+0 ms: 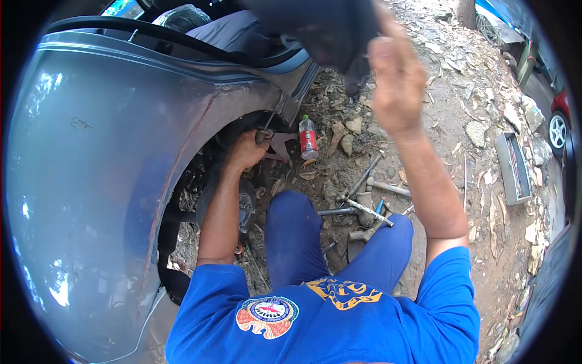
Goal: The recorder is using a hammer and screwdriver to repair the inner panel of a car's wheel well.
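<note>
Outdoor site: bare ground point(448, 100) strewn with leaves and stones, beside a grey car body panel point(103, 139). The left hand point(245, 151) is at the upper edge of the wheel opening, fingers wrapped around the dark handle of a thin-shafted tool point(261, 137). A bottle point(308, 139) with a red label stands just right of it. The right hand point(399, 91) is raised beside a dark, blurred object point(318, 30); whether its fingers grip that object cannot be determined. A hammer point(389, 187) lies near the knees.

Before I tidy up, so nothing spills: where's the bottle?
In the head view, the bottle is just above centre, right of the left hand and near the car.
</note>
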Demonstrator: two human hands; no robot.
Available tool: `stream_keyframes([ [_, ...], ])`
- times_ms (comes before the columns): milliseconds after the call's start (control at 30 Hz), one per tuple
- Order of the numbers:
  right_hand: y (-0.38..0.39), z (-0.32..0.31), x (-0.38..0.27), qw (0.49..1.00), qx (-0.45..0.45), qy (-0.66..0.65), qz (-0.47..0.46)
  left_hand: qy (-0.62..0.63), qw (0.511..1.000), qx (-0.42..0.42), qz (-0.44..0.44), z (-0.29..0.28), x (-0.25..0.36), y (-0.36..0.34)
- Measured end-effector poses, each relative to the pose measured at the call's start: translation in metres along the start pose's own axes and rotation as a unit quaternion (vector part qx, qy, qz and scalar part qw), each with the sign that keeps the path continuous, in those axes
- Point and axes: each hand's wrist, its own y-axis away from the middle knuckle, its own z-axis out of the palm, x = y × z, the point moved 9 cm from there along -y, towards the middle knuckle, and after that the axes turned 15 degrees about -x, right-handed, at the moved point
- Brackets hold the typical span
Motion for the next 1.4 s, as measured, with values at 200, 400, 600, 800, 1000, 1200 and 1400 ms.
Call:
stream_keyframes([
  [200,-0.03,0.14,0.026,0.979,-0.161,-0.083,-0.096,0.01,1.0,-0.003,0.001,0.003,0.005,-0.005],
  [400,-0.068,0.18,0.039,0.956,-0.287,-0.03,-0.054,0.04,0.999,-0.012,0.007,0.001,-0.009,0.003],
  [600,-0.011,0.087,0.041,0.975,-0.161,-0.151,-0.02,-0.01,1.0,-0.023,-0.008,0.002,0.009,0.007],
  [800,0.225,0.099,0.14,0.896,-0.186,-0.22,0.338,0.068,0.997,0.003,-0.043,0.013,-0.009,0.014],
  [1000,0.366,0.156,0.168,0.825,-0.28,-0.215,0.442,0.015,0.993,0.069,-0.095,-0.002,0.0,0.018],
  [1200,0.403,0.165,0.175,0.825,-0.262,-0.264,0.425,-0.061,0.983,0.034,-0.167,-0.004,0.008,0.016],
  [1400,0.42,0.165,0.203,0.78,-0.249,-0.301,0.488,-0.07,0.982,0.037,-0.169,-0.011,0.012,0.026],
])
